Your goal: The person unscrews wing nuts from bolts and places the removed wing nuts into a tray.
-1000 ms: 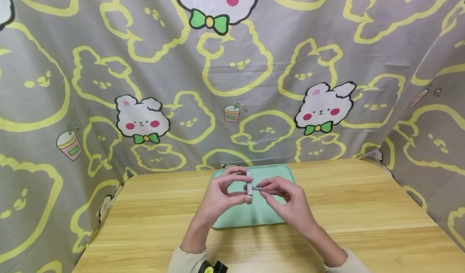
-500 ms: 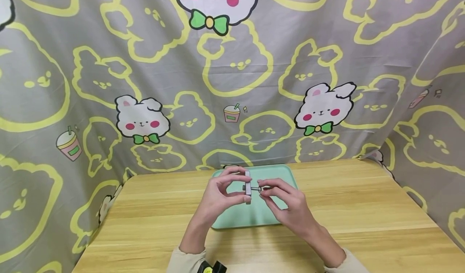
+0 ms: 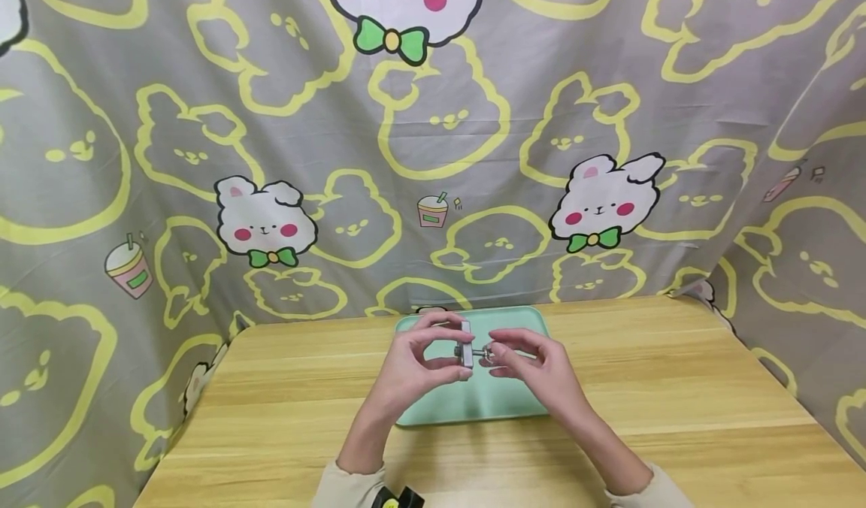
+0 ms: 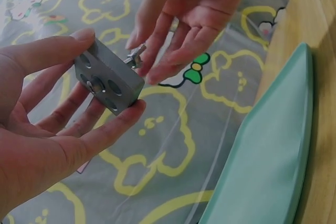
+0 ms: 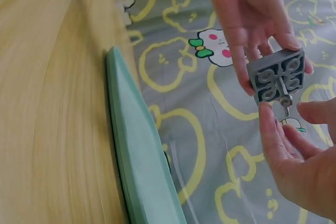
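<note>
My left hand (image 3: 406,354) grips a grey rectangular block (image 3: 465,345) by opposite edges, thumb on one and fingers on the other. Round holes show in the block's face (image 4: 111,80) in the left wrist view; ribs and rings mark its other side (image 5: 278,74) in the right wrist view. From that side a thin metal bolt (image 3: 478,352) sticks out, with a small metal piece (image 4: 135,57) at its end. My right hand (image 3: 541,365) is around that end, its thumb and fingers apart with the metal piece (image 5: 285,100) between them, not visibly pinched.
Under the hands a light green tray (image 3: 473,410) lies on the wooden table (image 3: 271,395). A grey curtain (image 3: 473,252) with yellow outlines and white rabbit faces hangs behind the table and along both sides.
My right hand's fingers have shifted and spread around the bolt's end, where they were closer together before. The block and my left hand have barely moved.
</note>
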Motion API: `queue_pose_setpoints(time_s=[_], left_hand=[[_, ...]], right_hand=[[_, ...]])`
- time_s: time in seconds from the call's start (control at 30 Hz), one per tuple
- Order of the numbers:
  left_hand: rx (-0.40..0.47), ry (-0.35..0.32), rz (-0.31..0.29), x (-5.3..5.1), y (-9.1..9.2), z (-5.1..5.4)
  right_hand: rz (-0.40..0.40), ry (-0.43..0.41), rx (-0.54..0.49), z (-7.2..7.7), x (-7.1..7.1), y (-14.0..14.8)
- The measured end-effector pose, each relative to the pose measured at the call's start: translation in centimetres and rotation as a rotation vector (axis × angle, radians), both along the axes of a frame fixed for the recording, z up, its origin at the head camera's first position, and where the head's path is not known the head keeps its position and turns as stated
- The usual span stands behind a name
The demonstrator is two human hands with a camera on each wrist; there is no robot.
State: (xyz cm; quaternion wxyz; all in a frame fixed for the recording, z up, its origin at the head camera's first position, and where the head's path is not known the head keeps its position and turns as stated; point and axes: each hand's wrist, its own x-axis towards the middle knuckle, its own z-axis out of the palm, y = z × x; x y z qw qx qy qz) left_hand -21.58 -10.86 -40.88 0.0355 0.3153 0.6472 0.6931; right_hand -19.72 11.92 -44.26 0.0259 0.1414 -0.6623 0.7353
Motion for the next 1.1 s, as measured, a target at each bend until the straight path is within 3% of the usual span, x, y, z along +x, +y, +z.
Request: queue_pose_setpoints(time_s=[0.1, 0.2, 0.37, 0.53, 0.73, 1.1], left_hand=[[-0.012, 0.004, -0.004, 0.1, 0.2, 0.0], [-0.017, 0.018, -0.006, 0.2, 0.3, 0.0], [-0.024, 0.021, 0.001, 0.4, 0.4, 0.0], [-0.034, 0.016, 0.006, 0.3, 0.4, -0.1], [-0.011, 0.002, -0.001, 0.1, 0.3, -0.3], [0.060, -0.038, -0.028, 0.0, -0.2, 0.0]], right_hand=[[0.049, -0.129, -0.035, 0.0, 0.0, 0.1], [0.075, -0.193, -0.049, 0.0, 0.0, 0.2], [0.083, -0.201, -0.036, 0.0, -0.1, 0.3], [0.050, -0.152, -0.010, 0.1, 0.1, 0.1], [-0.022, 0.032, 0.064, 0.0, 0.2, -0.3], [-0.157, 0.591, 0.264, -0.2, 0.4, -0.9]])
